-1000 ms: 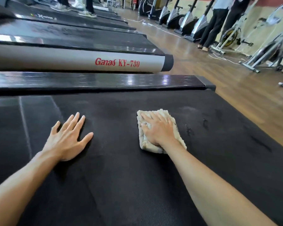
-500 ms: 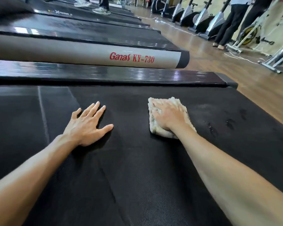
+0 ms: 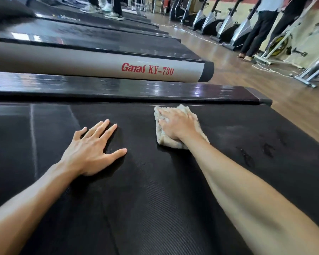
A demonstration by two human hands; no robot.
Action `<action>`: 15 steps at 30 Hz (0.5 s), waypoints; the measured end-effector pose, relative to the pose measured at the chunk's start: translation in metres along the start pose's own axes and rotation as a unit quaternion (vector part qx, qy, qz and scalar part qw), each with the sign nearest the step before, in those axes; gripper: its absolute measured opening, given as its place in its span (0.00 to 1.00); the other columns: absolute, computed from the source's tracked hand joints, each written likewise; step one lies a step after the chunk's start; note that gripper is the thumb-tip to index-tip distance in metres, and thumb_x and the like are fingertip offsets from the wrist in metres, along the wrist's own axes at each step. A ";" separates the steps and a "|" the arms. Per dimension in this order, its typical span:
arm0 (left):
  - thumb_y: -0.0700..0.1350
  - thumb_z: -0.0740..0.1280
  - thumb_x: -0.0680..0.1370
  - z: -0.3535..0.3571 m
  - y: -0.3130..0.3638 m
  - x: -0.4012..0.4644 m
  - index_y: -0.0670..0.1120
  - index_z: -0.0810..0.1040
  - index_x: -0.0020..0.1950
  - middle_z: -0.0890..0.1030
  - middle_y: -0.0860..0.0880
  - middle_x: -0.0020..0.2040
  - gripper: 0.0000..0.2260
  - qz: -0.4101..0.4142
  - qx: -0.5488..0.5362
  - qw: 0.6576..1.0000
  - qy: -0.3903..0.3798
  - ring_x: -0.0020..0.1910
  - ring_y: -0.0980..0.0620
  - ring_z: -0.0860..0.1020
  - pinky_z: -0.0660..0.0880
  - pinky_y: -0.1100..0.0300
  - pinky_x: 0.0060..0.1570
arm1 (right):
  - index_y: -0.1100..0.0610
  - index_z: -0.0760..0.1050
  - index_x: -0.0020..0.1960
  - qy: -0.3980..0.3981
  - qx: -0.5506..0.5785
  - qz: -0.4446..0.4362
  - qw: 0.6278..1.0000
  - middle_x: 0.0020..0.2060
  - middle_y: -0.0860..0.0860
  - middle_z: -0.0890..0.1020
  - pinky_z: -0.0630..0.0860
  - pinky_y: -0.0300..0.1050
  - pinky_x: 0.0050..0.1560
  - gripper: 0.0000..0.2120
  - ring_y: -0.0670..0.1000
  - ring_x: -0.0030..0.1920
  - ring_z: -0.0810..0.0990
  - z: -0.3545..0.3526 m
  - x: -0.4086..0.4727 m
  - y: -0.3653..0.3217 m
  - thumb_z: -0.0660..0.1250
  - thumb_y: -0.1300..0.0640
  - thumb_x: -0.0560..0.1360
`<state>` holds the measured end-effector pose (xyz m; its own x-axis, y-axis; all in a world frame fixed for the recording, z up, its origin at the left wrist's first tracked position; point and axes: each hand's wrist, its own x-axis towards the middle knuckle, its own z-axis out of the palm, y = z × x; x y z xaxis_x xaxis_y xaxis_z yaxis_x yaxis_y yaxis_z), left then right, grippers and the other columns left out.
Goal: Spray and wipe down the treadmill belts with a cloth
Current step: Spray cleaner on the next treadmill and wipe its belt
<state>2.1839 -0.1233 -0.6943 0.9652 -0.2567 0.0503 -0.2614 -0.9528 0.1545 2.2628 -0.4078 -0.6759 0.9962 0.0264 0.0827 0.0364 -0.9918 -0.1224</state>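
Treadmill belt [image 3: 155,199], black and finely ribbed, fills the lower view from my head camera. On it lies my cloth [image 3: 173,142], a crumpled beige towel near the belt's far edge, just short of the glossy black side rail [image 3: 118,89]. My right hand [image 3: 177,126] rests on top of the cloth, its fingers [image 3: 164,115] laid forward over the fabric; whether they press flat or curl into it I cannot tell. My left hand [image 3: 88,151] lies beside it, apart from the cloth, palm down on the bare belt with fingers straight and spread, holding nothing. A few dark wet marks [image 3: 256,153] dot the belt to the right. Beyond the rail sits a grey treadmill frame [image 3: 81,63] lettered "Ganas KY-730".
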 end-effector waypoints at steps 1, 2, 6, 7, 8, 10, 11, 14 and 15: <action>0.81 0.37 0.66 0.000 0.000 0.003 0.59 0.45 0.83 0.42 0.57 0.83 0.48 -0.002 -0.001 1.000 0.001 0.80 0.61 0.40 0.42 0.51 0.79 | 0.37 0.69 0.73 0.005 -0.007 -0.018 1.000 0.72 0.42 0.73 0.57 0.57 0.76 0.23 0.52 0.73 0.66 0.000 0.002 -0.012 0.51 0.40 0.80; 0.81 0.37 0.66 0.000 0.000 0.005 0.59 0.45 0.83 0.42 0.57 0.83 0.48 -0.004 -0.001 1.000 0.002 0.80 0.61 0.40 0.42 0.51 0.79 | 0.37 0.70 0.73 0.001 -0.009 -0.036 0.999 0.72 0.43 0.72 0.56 0.55 0.75 0.21 0.52 0.73 0.65 -0.003 -0.003 -0.022 0.53 0.42 0.82; 0.81 0.38 0.66 0.003 -0.001 0.008 0.59 0.45 0.83 0.42 0.57 0.83 0.48 0.000 0.001 1.000 0.006 0.80 0.61 0.40 0.42 0.51 0.80 | 0.38 0.68 0.76 -0.024 0.012 -0.142 0.990 0.76 0.39 0.68 0.53 0.54 0.77 0.24 0.47 0.77 0.60 -0.006 -0.040 0.003 0.52 0.38 0.81; 0.81 0.38 0.67 0.003 -0.002 0.008 0.59 0.46 0.83 0.43 0.57 0.83 0.48 0.000 0.001 1.000 0.009 0.80 0.61 0.40 0.42 0.51 0.80 | 0.37 0.67 0.76 -0.030 0.012 -0.134 0.990 0.76 0.38 0.68 0.54 0.55 0.77 0.26 0.47 0.77 0.59 -0.006 -0.042 0.018 0.52 0.37 0.80; 0.81 0.38 0.67 0.004 -0.003 0.008 0.59 0.46 0.83 0.43 0.57 0.83 0.48 0.000 0.000 1.000 0.011 0.80 0.61 0.40 0.42 0.51 0.80 | 0.37 0.68 0.75 -0.026 0.008 -0.107 0.994 0.75 0.38 0.69 0.57 0.55 0.76 0.25 0.48 0.77 0.60 -0.009 -0.039 0.030 0.52 0.38 0.80; 0.81 0.38 0.67 0.005 -0.001 0.007 0.59 0.46 0.83 0.43 0.57 0.83 0.48 -0.001 -0.002 1.000 0.015 0.81 0.60 0.41 0.43 0.51 0.79 | 0.37 0.72 0.70 -0.005 -0.011 -0.018 1.000 0.70 0.39 0.74 0.63 0.56 0.72 0.20 0.52 0.72 0.66 -0.014 -0.022 0.040 0.54 0.41 0.80; 0.80 0.38 0.67 0.003 -0.002 0.007 0.59 0.46 0.83 0.44 0.57 0.83 0.48 -0.002 -0.003 1.000 0.019 0.81 0.60 0.41 0.43 0.51 0.79 | 0.36 0.74 0.66 0.005 -0.024 0.022 0.999 0.65 0.40 0.78 0.66 0.57 0.69 0.18 0.54 0.68 0.70 -0.019 -0.009 0.030 0.54 0.42 0.79; 0.80 0.38 0.67 0.001 0.001 0.007 0.57 0.46 0.83 0.44 0.56 0.83 0.49 0.000 -0.004 1.000 0.018 0.81 0.60 0.41 0.44 0.51 0.79 | 0.41 0.75 0.48 0.022 -0.037 0.082 0.996 0.47 0.42 0.81 0.70 0.59 0.60 0.12 0.58 0.55 0.75 -0.019 0.018 -0.020 0.54 0.46 0.73; 0.80 0.38 0.66 0.000 0.001 0.007 0.56 0.46 0.83 0.43 0.56 0.83 0.50 -0.003 -0.002 1.000 0.017 0.81 0.60 0.41 0.44 0.51 0.79 | 0.43 0.75 0.47 0.023 -0.036 0.061 0.997 0.48 0.43 0.81 0.68 0.58 0.61 0.11 0.58 0.56 0.74 -0.014 0.021 -0.041 0.54 0.45 0.74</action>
<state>2.1904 -0.1257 -0.6943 0.9658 -0.2456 0.0834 -0.2562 -0.9534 0.1591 2.2815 -0.3685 -0.6554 0.9883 -0.0988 0.1164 -0.0919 -0.9938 -0.0632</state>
